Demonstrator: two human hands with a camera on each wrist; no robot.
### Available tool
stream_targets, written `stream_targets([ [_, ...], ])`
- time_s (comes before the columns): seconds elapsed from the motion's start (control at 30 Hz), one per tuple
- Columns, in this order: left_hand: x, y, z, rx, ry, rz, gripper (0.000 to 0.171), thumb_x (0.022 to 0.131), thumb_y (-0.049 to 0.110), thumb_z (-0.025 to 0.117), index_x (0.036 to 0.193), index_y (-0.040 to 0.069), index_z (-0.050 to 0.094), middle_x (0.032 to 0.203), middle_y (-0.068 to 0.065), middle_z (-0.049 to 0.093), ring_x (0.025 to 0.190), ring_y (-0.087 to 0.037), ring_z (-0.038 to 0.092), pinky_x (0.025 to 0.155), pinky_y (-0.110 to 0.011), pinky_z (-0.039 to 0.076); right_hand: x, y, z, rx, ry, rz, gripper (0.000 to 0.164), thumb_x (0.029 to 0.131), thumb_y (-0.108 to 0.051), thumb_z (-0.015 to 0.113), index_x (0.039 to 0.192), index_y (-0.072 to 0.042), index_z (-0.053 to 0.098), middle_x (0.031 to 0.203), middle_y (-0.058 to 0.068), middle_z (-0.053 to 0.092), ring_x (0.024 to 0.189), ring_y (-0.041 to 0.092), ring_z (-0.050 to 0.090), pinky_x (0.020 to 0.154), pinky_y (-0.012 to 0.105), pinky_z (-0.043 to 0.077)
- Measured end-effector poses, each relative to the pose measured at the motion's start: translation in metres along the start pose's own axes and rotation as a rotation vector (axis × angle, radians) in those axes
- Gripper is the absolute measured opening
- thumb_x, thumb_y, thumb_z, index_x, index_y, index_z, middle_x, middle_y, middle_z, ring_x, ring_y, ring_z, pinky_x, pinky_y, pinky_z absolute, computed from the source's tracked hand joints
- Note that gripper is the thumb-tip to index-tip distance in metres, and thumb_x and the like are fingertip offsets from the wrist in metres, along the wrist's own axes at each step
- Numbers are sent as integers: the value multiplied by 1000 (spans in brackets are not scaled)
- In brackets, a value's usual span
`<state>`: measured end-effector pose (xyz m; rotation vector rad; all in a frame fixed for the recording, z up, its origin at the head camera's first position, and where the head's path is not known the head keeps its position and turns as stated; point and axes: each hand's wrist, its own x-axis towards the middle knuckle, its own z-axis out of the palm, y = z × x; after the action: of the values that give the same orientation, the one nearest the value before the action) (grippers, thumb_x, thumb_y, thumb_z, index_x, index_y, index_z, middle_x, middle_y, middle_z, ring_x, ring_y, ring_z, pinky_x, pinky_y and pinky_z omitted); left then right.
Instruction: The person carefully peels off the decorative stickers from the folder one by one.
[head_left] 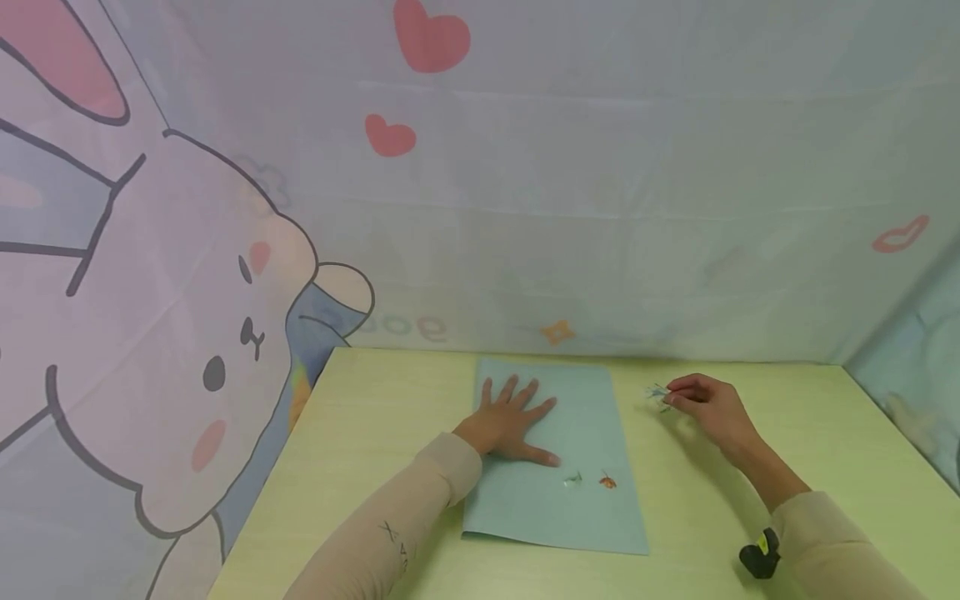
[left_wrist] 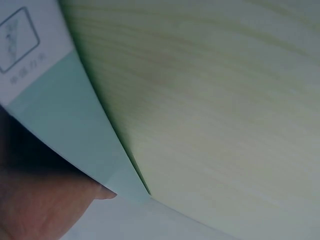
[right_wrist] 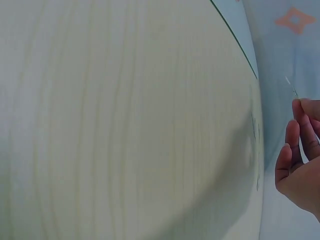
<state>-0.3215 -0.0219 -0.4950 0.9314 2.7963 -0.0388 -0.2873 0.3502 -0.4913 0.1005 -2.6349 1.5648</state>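
My left hand [head_left: 506, 425] lies spread on a pale blue-green sheet [head_left: 547, 512], its fingers straight and apart. Near its thumb, on the lower part of the sheet, are a small pale green sticker [head_left: 573, 480] and a small orange flower sticker [head_left: 608, 481]. Off the sheet's right edge, my right hand [head_left: 716, 408] pinches a small clear sticker [head_left: 657, 393] with a bluish print between thumb and forefinger, held over the table. In the right wrist view that sticker [right_wrist: 294, 90] shows almost edge-on above the fingertips.
The pale yellow wooden table [head_left: 390, 408] reaches back to a cloth backdrop [head_left: 600, 208] printed with hearts and a large rabbit. A black device [head_left: 760, 556] sits by the right sleeve. A white printed patch [left_wrist: 30, 45] shows on the sheet in the left wrist view.
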Motion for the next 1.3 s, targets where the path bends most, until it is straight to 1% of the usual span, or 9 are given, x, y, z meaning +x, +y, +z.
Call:
stream_targets([
  [0.07, 0, 0, 0, -1, 0, -2, 106, 86, 89, 55, 171, 37, 18, 179, -4, 7, 163, -38, 1, 124, -70, 2, 0, 4, -6, -9, 14, 9, 37, 107, -19, 68, 135, 4, 64, 115, 11, 76, 103, 10, 70, 89, 25, 56],
  [0.3, 1, 1, 0, 2, -1, -9, 107, 85, 90, 54, 171, 38, 18, 179, -3, 6, 163, -37, 0, 124, -70, 1, -5, 15, -23, -39, 99, 69, 48, 106, -32, 69, 137, 4, 66, 112, -4, 75, 98, -3, 64, 86, 21, 54],
  [0.37, 0, 1, 0, 1, -2, -8, 106, 85, 90, 54, 171, 38, 18, 179, -3, 6, 163, -37, 0, 124, -70, 1, -6, 19, -27, -57, 119, 92, 49, 106, -34, 69, 137, 4, 66, 114, -3, 74, 96, -7, 60, 84, 21, 54],
  [0.5, -1, 1, -1, -1, -4, -3, 106, 86, 90, 55, 171, 38, 18, 179, -3, 6, 163, -37, 1, 124, -70, 2, -9, 27, -33, -74, 144, 116, 48, 107, -32, 67, 137, 5, 66, 117, -1, 72, 95, -5, 59, 81, 21, 54],
  [0.63, -2, 2, -3, 1, -1, -7, 105, 87, 89, 55, 171, 37, 19, 179, -3, 7, 164, -37, 1, 125, -70, 2, -11, 34, -38, -90, 139, 137, 49, 108, -33, 66, 137, 6, 66, 118, 5, 73, 96, 2, 62, 79, 21, 54],
  [0.73, -4, 3, -4, 0, -3, -7, 105, 87, 89, 55, 171, 37, 19, 179, -3, 8, 163, -37, 2, 125, -70, 3, -13, 38, -39, -128, 120, 152, 50, 108, -34, 65, 137, 6, 66, 121, 13, 73, 100, 12, 64, 80, 24, 53],
  [0.97, -5, 2, -3, -4, -2, -7, 105, 87, 88, 56, 171, 36, 21, 179, -4, 9, 163, -38, 3, 125, -69, 3, -13, 44, -35, -230, 128, 185, 43, 106, -34, 67, 125, 3, 73, 125, 23, 70, 114, 41, 61, 85, 44, 51],
  [1.17, -3, 1, -3, -1, -1, -10, 105, 86, 89, 55, 171, 37, 19, 179, -3, 8, 164, -37, 2, 125, -69, 3, -9, 44, -31, -292, 152, 164, 38, 104, -32, 69, 119, 2, 76, 119, 23, 73, 113, 46, 62, 90, 58, 49],
  [1.3, 1, -2, 1, -14, -6, -7, 106, 85, 91, 54, 171, 39, 19, 179, -2, 6, 164, -37, -1, 125, -69, 0, -9, 43, -31, -336, 156, 162, 34, 103, -28, 70, 116, 3, 75, 112, 21, 73, 108, 46, 63, 86, 57, 50],
])
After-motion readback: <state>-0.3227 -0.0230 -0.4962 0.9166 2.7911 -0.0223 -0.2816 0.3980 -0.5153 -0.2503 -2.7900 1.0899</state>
